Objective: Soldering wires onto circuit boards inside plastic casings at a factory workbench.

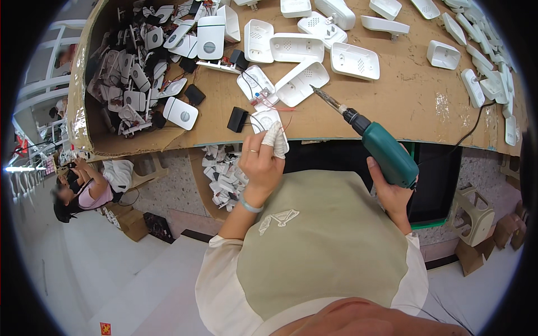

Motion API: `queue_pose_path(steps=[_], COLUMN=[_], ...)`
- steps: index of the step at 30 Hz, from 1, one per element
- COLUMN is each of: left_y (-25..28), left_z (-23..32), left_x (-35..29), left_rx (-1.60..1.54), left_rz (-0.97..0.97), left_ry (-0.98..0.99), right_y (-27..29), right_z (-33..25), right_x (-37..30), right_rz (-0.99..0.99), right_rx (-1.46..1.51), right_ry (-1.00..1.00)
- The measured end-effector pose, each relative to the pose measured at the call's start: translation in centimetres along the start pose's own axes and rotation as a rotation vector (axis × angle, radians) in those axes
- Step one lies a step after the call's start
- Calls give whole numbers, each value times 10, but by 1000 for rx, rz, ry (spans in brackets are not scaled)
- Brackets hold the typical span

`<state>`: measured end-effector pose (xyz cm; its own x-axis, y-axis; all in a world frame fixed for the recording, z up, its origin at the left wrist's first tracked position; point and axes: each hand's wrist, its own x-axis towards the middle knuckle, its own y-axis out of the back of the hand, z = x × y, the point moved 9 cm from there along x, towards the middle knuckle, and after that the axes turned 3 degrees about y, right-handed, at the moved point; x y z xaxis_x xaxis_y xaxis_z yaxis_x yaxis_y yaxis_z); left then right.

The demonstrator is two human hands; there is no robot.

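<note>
- Our right hand (pixel 392 196) is wrapped around a green electric screwdriver (pixel 389 154), thumb on one side and fingers on the other, its bit aimed up and to the left.
- The bit's tip lies over the edge of an open white case (pixel 302 84); we cannot tell whether they touch.
- To the left of the screwdriver, our left hand (pixel 262 168) has its white-wrapped fingertips on a white panel (pixel 268 116). The thumb is hidden, so we cannot tell whether it pinches the panel or only presses on it.
- Farther left of the screwdriver than the panel sits a black block (pixel 237 120).
- Left of the screwdriver's tip, we see a small circuit board (pixel 262 99) with thin wires.
- At the screwdriver's far left, a cardboard box (pixel 78 106) holds a heap of white and black parts (pixel 140 84).
- Beyond the screwdriver's tip, more open white cases (pixel 355 61) lie on the brown table (pixel 403 95).
- Right of the screwdriver, a black cord (pixel 474 130) curves over the table.
</note>
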<state>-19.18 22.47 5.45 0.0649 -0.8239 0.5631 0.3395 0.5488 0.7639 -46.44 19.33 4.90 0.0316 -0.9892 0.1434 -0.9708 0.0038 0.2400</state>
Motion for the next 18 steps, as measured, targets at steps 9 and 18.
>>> queue_pose_path(steps=[9,18], left_y=[-30,-40], left_z=[8,8], left_x=[38,54], left_rx=[-63,86], left_rz=[-122,-67], left_ry=[237,150], right_y=[-3,-19], right_z=[7,15], right_x=[2,19], right_rz=[17,-57], right_rx=[21,31], right_ry=[-10,56])
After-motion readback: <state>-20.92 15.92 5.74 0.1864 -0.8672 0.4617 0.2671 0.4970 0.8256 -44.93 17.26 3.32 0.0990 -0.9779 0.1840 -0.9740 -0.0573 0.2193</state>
